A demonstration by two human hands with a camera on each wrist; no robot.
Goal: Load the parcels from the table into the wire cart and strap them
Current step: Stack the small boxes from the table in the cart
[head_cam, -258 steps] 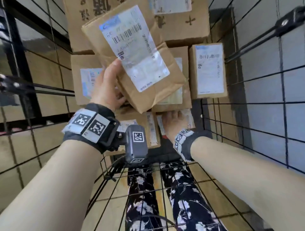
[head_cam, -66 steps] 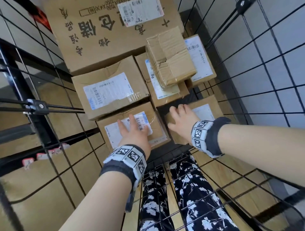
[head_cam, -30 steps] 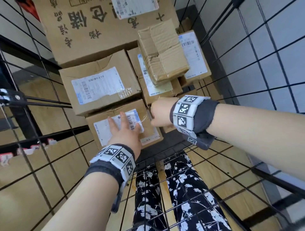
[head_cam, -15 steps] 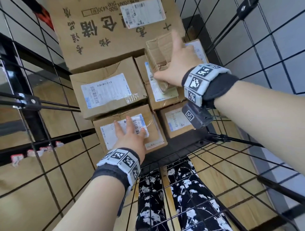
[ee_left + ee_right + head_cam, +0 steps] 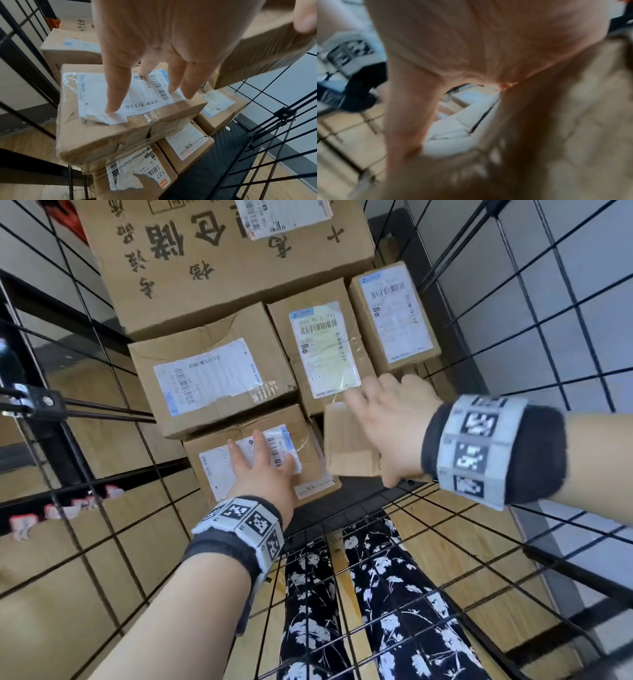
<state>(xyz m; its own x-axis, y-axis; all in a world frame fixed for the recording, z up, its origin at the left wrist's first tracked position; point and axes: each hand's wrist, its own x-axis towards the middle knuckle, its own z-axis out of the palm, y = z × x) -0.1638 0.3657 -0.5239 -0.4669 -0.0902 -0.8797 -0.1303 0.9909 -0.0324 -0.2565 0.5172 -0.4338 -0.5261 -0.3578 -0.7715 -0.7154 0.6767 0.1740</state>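
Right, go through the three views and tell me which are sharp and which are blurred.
Head view: mostly sharp, labels legible, only the moving right hand smeared; wire cart lines bow from the wide lens. Left wrist view: crisp on the parcel label. Right wrist view: heavily motion-blurred, nothing readable.

Looks like a parcel depot or courier pickup spot. A black wire cart (image 5: pixel 534 313) is stacked with taped cardboard parcels (image 5: pixel 219 378) wearing barcoded shipping labels (image 5: pixel 209 374), with a big printed carton (image 5: pixel 222 258) farthest from the hands. Under the parcel being gripped there's wood-look flooring (image 5: pixel 445 542), and grey wall tiles (image 5: pixel 582 313) show through the mesh beside it.
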